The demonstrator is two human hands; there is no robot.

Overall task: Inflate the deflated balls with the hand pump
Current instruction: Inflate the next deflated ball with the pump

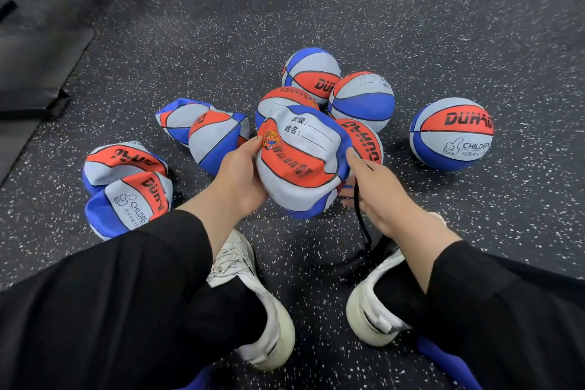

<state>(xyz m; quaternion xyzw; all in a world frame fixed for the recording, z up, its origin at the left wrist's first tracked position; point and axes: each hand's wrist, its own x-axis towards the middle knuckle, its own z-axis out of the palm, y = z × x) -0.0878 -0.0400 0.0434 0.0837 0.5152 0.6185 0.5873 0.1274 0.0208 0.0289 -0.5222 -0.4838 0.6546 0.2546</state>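
A: What are the hands doing right now?

B: The left hand (240,174) is cupping the crumpled ball (300,165) from its left side, thumb curled over the top edge and fingers wrapping underneath, so it is gripping the ball. The right hand (372,187) is pressing against the ball's right flank, and its fingers are disappearing behind and under the ball, where the black hose (361,215) is coming up to meet them.

A: Is the right hand pinching the hose end?

B: It is looking that way, since the hose is running straight up into those fingers, but the tips are hidden by the ball, so I cannot tell for certain whether they are closed on it.

A: Where is the ball relative to the fingers?

B: It is sitting between the two hands, above the white shoes (253,294), held off the speckled floor (316,9). It is lying directly to the left of the right fingers and touching them. Its dented, sagging body is running longest from upper left to lower right.

A: And the valve?

B: Not visible. I am judging it is on the lower right face, where the hose is meeting the right hand, so the right hand is the nearer one for the needle.

A: The rest?

B: Four more deflated balls (218,136) are lying beyond the left fingers; the round balls (451,133) are resting beyond the right.
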